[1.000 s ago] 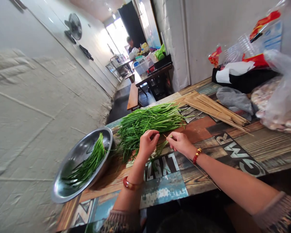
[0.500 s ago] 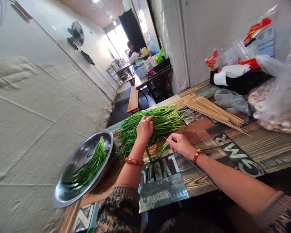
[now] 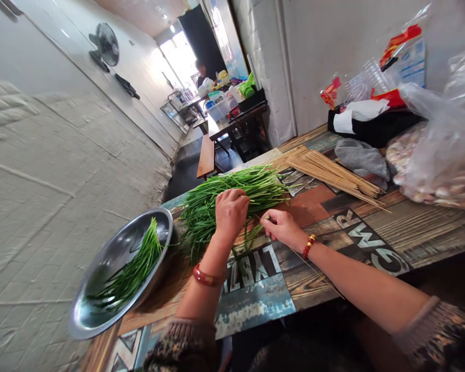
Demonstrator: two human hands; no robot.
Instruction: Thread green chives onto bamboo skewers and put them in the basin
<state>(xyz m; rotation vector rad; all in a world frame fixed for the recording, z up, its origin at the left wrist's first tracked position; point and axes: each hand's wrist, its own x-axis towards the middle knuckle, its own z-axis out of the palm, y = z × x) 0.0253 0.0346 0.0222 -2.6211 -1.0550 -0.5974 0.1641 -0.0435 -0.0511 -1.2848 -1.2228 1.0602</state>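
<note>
A heap of green garlic chives lies across the table, stems towards the right. My left hand is closed above the near side of the heap, fingers curled away from me. What those fingers grip is hidden. Just to its right, my right hand pinches a thin bamboo skewer together with a few chives that hang to the left. The skewer runs back under the right wrist towards the table's near edge. At the left, a steel bowl holds a bundle of chives.
Bamboo skewers lie fanned out at the back right. Beyond them are a grey plastic bag, a black bag and a clear bag of pale pieces. A bench and another person are farther back.
My left hand has come down and towards me from the top of the heap, closer to the right hand. The right hand keeps its pinch. The view has shifted slightly.
</note>
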